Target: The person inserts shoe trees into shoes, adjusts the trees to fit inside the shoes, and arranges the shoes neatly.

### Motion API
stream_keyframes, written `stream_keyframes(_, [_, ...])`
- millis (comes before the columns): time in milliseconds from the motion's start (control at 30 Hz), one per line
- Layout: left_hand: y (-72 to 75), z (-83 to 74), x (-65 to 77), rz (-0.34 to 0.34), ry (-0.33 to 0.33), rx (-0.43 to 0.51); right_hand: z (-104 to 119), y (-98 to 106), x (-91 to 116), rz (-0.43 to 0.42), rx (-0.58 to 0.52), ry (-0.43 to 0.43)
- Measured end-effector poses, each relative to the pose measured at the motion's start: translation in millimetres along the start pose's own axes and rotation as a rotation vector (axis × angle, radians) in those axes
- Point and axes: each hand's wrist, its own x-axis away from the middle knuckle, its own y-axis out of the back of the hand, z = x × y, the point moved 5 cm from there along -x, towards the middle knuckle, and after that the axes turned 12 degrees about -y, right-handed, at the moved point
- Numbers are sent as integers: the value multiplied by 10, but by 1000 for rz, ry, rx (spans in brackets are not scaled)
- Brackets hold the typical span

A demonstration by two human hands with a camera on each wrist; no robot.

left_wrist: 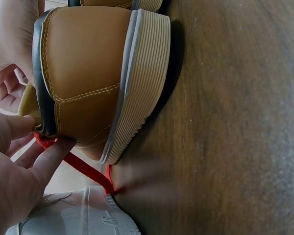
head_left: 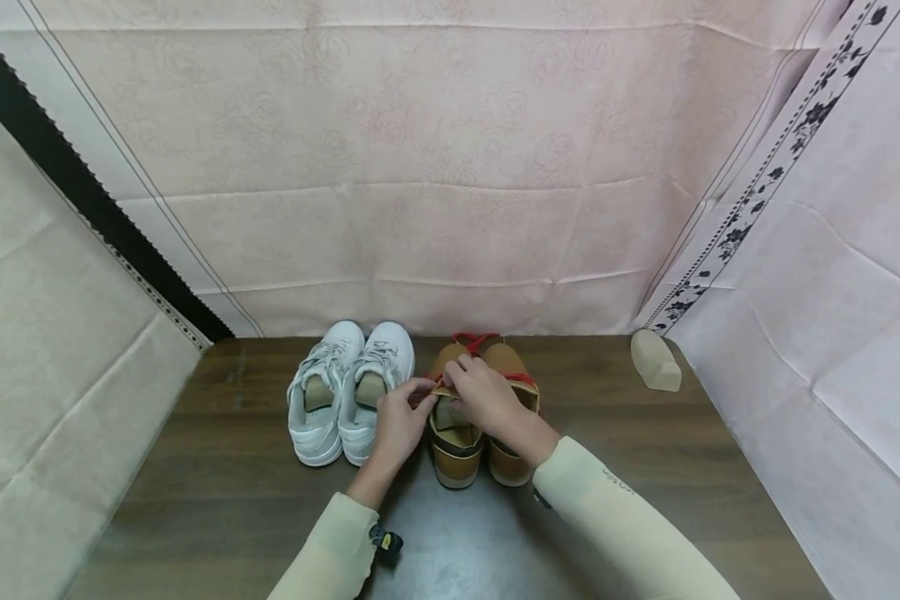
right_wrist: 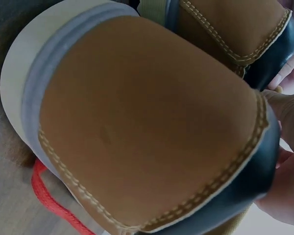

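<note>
Shoes filled the lower middle of my head feed: a brown pair, with a left brown shoe just beside a right brown shoe, toes toward the cloth backdrop. Both hands met over the left brown shoe, so I lost most of its front behind the fingers. The left hand came in from the lower left with its fingers bent close together; at the left edge of its wrist view I made out the red lace pinched among them, the thumb by a tan flap at the shoe's collar. The right hand reached in from the lower right, fingers bent and narrow at the same spot, but I could not tell what, if anything, it gripped. Its own wrist feed helped little: the right shoe's heel blocked the centre, and the hand was cut off at the right edge.

White shoes stood left of the brown pair, near the left hand; the left wrist view cropped one at the bottom. A pale block sat on the wooden floor at the right of the head frame. Both pale sleeves ran out of frame below.
</note>
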Motion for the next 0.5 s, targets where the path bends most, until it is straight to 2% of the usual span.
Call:
stream_keyframes(300, [10, -18, -9, -7, -9, -13, 9, -11, 10, -76, 60, 32])
stream_keyframes(500, [5, -23, 1, 3, 6, -16, -29, 11, 35, -35, 5, 34])
